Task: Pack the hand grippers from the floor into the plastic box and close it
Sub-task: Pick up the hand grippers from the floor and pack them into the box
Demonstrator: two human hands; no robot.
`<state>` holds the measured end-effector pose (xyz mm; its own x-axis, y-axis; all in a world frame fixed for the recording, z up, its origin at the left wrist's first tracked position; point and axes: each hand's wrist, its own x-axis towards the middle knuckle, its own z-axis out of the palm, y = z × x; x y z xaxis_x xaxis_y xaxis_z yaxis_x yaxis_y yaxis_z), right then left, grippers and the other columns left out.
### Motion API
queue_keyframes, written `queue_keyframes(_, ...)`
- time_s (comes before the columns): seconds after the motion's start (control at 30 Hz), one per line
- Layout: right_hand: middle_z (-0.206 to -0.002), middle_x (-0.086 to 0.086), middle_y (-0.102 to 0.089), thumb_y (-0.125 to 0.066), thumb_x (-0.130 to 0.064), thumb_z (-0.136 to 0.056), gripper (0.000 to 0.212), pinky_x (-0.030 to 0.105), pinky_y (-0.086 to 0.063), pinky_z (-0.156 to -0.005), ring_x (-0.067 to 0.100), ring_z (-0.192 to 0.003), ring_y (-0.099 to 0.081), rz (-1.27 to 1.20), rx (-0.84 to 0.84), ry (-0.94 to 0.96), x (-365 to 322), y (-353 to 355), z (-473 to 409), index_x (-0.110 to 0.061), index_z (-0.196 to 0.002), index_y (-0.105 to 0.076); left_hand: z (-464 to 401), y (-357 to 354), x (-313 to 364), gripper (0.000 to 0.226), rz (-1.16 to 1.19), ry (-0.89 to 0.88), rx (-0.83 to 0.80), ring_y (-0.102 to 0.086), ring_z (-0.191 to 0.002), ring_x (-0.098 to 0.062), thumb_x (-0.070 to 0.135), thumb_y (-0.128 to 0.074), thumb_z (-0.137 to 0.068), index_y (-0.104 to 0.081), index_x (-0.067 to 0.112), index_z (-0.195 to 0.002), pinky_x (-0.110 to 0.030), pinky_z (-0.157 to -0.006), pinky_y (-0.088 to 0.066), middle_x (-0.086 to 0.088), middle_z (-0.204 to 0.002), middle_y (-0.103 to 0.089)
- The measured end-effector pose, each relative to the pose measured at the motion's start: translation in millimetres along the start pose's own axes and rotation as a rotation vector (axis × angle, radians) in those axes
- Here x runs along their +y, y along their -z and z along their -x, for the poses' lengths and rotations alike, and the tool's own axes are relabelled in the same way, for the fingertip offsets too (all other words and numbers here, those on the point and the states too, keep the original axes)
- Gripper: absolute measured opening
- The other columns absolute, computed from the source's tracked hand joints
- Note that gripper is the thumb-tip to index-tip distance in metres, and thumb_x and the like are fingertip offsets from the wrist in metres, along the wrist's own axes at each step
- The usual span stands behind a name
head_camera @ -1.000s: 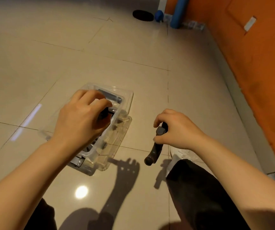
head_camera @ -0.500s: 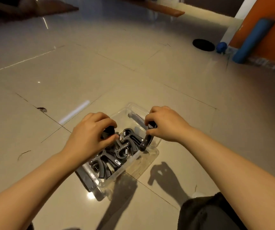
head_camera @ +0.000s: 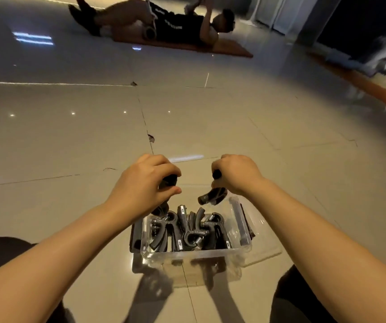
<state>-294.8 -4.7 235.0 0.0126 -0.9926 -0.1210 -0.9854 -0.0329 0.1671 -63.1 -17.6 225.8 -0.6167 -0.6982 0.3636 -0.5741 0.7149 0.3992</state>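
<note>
Glossy beige tiled floor [head_camera: 210, 127], orange mat [head_camera: 231, 48] far off; both hands' fingers [head_camera: 164, 165] curled round black hand grippers [head_camera: 211, 197].

Both bare forearms reach forward from the near edge, converging toward the middle. Left hand [head_camera: 145, 183] back-up, knuckles far, fingers curled over and thumb tucked beneath, gripping a black hand gripper [head_camera: 167, 183] that pokes out past the fingers. Right hand [head_camera: 236, 174] level with it, just to the right, wrist bent slightly left, fingers wrapped round a second hand gripper [head_camera: 213, 197] whose curved handle hangs below the fist. The hands are apart, not touching.
</note>
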Motion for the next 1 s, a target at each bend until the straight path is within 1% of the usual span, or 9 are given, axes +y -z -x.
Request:
queue_keyframes(0.13, -0.105, 0.000, -0.060, -0.065, -0.041, -0.084, 0.030, 0.029, -0.039, -0.064, 0.026, -0.090, -0.058, -0.082, 0.040, 0.100, -6, -41, 3, -0.022, -0.107, -0.062, 12, -31, 21, 0.033, 0.001, 0.116, 0.013, -0.052, -0.099, -0.017, 0.040, -0.072, -0.075, -0.067, 0.023, -0.103, -0.036, -0.077, -0.051, 0.007, -0.099, -0.062)
queue_keyframes(0.33, -0.107, 0.001, -0.059, -0.061, -0.042, -0.087, 0.034, 0.029, -0.038, -0.065, 0.027, -0.092, -0.058, -0.036, 0.096, 0.292, 36, -60, -8, -0.023, -0.114, -0.060, 10, -84, 48, 0.033, -0.025, 0.333, -0.044, -0.051, -0.101, -0.015, 0.040, -0.072, -0.076, -0.067, 0.024, -0.104, -0.026, -0.081, -0.040, 0.008, -0.101, -0.062)
queue_keyframes(0.43, -0.103, 0.001, -0.061, -0.055, -0.038, -0.092, 0.029, 0.030, -0.041, -0.062, 0.026, -0.086, -0.061, -0.001, 0.069, 0.387, 54, -73, -1, -0.023, -0.115, -0.060, -4, -96, 73, 0.034, -0.054, 0.345, -0.090, -0.049, -0.104, -0.016, 0.040, -0.071, -0.077, -0.066, 0.023, -0.106, -0.025, -0.083, -0.037, 0.006, -0.103, -0.061)
queue_keyframes(0.53, -0.101, 0.002, -0.062, -0.051, -0.035, -0.094, 0.027, 0.030, -0.042, -0.061, 0.025, -0.084, -0.062, 0.054, 0.039, 0.470, 65, -78, 1, -0.020, -0.114, -0.059, -24, -85, 100, 0.037, -0.114, 0.310, -0.139, -0.048, -0.106, -0.015, 0.044, -0.067, -0.078, -0.064, 0.025, -0.110, -0.030, -0.086, -0.044, 0.007, -0.107, -0.060)
queue_keyframes(0.6, -0.101, 0.002, -0.062, -0.051, -0.036, -0.094, 0.028, 0.032, -0.047, -0.065, 0.025, -0.084, -0.062, 0.050, 0.032, 0.475, 73, -84, -1, -0.019, -0.114, -0.060, -31, -72, 110, 0.039, -0.143, 0.303, -0.141, -0.047, -0.106, -0.013, 0.047, -0.062, -0.078, -0.062, 0.027, -0.111, -0.031, -0.087, -0.045, 0.009, -0.108, -0.059)
queue_keyframes(0.67, -0.103, 0.002, -0.063, -0.052, -0.038, -0.094, 0.030, 0.033, -0.051, -0.069, 0.025, -0.086, -0.063, 0.043, -0.017, 0.469, 78, -91, -3, -0.019, -0.115, -0.059, -28, -61, 115, 0.041, -0.132, 0.337, -0.106, -0.048, -0.103, -0.011, 0.051, -0.057, -0.075, -0.062, 0.027, -0.108, -0.027, -0.086, -0.044, 0.011, -0.104, -0.058)
queue_keyframes(0.73, -0.103, 0.002, -0.063, -0.051, -0.040, -0.094, 0.030, 0.033, -0.051, -0.068, 0.023, -0.084, -0.062, 0.057, -0.050, 0.471, 81, -101, -6, -0.019, -0.115, -0.058, -20, -57, 114, 0.043, -0.095, 0.381, -0.059, -0.051, -0.100, -0.011, 0.052, -0.056, -0.072, -0.064, 0.026, -0.105, -0.027, -0.085, -0.043, 0.013, -0.100, -0.057)
queue_keyframes(0.9, -0.104, 0.002, -0.061, -0.050, -0.033, -0.095, 0.024, 0.031, -0.043, -0.060, 0.024, -0.086, -0.063, 0.106, -0.081, 0.390, 73, -127, -22, -0.018, -0.112, -0.056, 1, -58, 96, 0.043, -0.086, 0.395, -0.064, -0.055, -0.096, -0.014, 0.052, -0.057, -0.072, -0.066, 0.025, -0.104, -0.028, -0.080, -0.045, 0.009, -0.099, -0.063)
queue_keyframes(1.0, -0.101, 0.002, -0.059, -0.047, -0.020, -0.095, 0.017, 0.027, -0.028, -0.046, 0.022, -0.082, -0.062, 0.196, -0.104, 0.393, 69, -153, -22, -0.014, -0.109, -0.054, 7, -58, 85, 0.039, -0.129, 0.355, -0.085, -0.055, -0.093, -0.015, 0.051, -0.058, -0.073, -0.066, 0.025, -0.100, -0.027, -0.075, -0.045, 0.009, -0.095, -0.064)
